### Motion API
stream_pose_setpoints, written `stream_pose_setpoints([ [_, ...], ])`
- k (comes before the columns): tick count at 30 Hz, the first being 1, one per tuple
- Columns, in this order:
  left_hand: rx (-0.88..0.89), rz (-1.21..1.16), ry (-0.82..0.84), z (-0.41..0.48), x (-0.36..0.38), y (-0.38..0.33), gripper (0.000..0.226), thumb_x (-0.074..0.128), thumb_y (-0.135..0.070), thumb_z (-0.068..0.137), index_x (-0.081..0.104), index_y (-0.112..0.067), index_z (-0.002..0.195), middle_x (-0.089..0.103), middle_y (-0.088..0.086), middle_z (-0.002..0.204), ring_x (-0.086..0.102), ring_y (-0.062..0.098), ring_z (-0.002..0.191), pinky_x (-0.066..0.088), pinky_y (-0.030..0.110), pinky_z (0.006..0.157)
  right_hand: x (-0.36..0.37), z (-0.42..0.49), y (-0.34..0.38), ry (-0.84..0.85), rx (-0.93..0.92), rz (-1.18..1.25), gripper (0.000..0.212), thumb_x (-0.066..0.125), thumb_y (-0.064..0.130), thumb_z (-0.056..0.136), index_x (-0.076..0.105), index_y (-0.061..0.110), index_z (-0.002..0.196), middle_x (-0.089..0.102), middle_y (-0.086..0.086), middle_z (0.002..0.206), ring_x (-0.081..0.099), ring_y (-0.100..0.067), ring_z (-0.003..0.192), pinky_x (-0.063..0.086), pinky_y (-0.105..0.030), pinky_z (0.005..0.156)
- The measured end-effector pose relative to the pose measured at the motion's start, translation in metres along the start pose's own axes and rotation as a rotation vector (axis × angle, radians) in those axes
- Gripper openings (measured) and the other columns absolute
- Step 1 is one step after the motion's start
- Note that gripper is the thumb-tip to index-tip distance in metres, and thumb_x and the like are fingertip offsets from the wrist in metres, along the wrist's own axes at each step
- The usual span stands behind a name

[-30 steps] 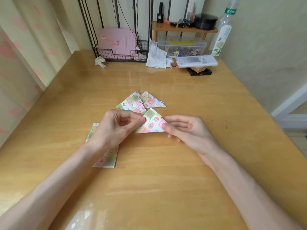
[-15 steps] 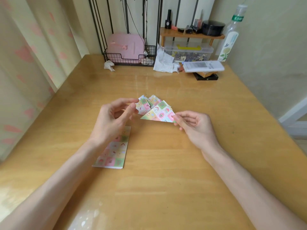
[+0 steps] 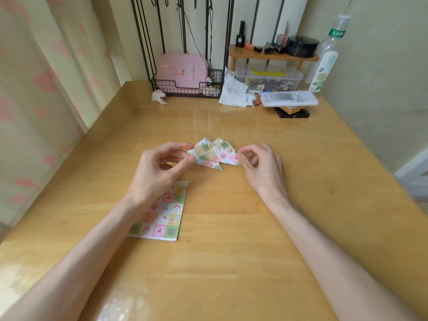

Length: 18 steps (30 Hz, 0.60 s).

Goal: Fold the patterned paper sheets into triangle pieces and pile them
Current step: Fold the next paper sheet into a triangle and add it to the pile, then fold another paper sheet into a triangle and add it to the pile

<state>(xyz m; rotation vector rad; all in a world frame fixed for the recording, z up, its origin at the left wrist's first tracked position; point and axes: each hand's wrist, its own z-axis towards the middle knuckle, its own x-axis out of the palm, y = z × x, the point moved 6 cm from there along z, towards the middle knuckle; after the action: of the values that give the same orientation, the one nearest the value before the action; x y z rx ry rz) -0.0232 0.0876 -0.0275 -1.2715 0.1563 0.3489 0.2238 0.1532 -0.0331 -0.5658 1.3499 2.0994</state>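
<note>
The folded triangle pieces (image 3: pixel 212 154) lie in a small pile on the shiny wooden table (image 3: pixel 231 262), tips pointing to 12 o'clock, long edges running 9 to 3. The left hand (image 3: pixel 157 170) is loosely curled with its thumb at the pile's left corner; I cannot tell if it grips. The right hand (image 3: pixel 261 167) pinches the right corner. At 7 o'clock from the pile, flat paper sheets (image 3: pixel 162 216) with little squares run 12 to 6. A wire basket (image 3: pixel 187 89) at the back holds a pink box (image 3: pixel 183 70).
</note>
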Motion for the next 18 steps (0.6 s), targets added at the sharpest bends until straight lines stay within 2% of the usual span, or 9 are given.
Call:
stream_pose_setpoints([
  [2,0.004,0.006,-0.014,0.001,-0.002,0.001,0.020,0.076,-0.038,0.091,0.074,-0.036,0.111,0.076,-0.008,0.096,0.071,0.012,0.090,0.056,0.037,0.083,-0.003,-0.002,0.006,-0.034,-0.062,-0.028,0.008,0.068,0.018,0.096,0.076,0.020,0.099,0.061,0.001,0.093,0.056,-0.009,0.072,0.046,-0.023,0.072],
  [5,0.006,0.010,-0.028,0.002,-0.005,0.003,0.020,0.076,-0.040,0.091,0.074,-0.037,0.110,0.076,-0.009,0.096,0.072,0.013,0.091,0.056,0.034,0.083,0.002,-0.006,0.015,0.034,-0.138,-0.054,0.010,0.072,0.022,0.094,0.076,0.019,0.102,0.062,0.001,0.096,0.059,-0.013,0.083,0.044,-0.024,0.076],
  [9,0.016,0.012,-0.032,0.003,-0.007,0.002,0.021,0.077,-0.040,0.090,0.075,-0.035,0.110,0.076,-0.008,0.096,0.072,0.009,0.090,0.056,0.037,0.086,0.007,-0.008,0.015,0.098,-0.110,-0.108,0.012,0.078,0.024,0.089,0.078,0.017,0.099,0.066,0.001,0.096,0.060,-0.023,0.095,0.044,-0.030,0.088],
  [14,0.028,-0.017,-0.077,0.006,-0.020,-0.003,0.021,0.078,-0.035,0.089,0.076,-0.029,0.110,0.076,-0.005,0.097,0.071,0.008,0.088,0.057,0.037,0.086,0.003,-0.015,0.037,0.093,-0.141,-0.001,0.012,0.080,0.027,0.087,0.077,0.021,0.097,0.064,0.003,0.095,0.062,-0.016,0.087,0.048,-0.031,0.088],
  [16,0.033,-0.029,-0.101,0.007,-0.028,-0.004,0.020,0.078,-0.034,0.090,0.076,-0.028,0.109,0.076,-0.003,0.097,0.069,0.009,0.087,0.058,0.040,0.088,0.012,-0.024,0.052,0.199,-0.173,0.031,0.015,0.080,0.030,0.086,0.076,0.025,0.100,0.063,0.008,0.098,0.061,-0.009,0.086,0.049,-0.030,0.088],
  [18,0.034,-0.037,-0.125,0.008,-0.034,-0.004,0.018,0.077,-0.033,0.091,0.076,-0.028,0.109,0.076,0.001,0.097,0.069,0.010,0.086,0.057,0.044,0.089,0.027,-0.038,0.070,0.351,-0.218,0.049,0.023,0.079,0.039,0.086,0.074,0.029,0.105,0.063,0.013,0.102,0.059,-0.003,0.094,0.047,-0.028,0.094],
])
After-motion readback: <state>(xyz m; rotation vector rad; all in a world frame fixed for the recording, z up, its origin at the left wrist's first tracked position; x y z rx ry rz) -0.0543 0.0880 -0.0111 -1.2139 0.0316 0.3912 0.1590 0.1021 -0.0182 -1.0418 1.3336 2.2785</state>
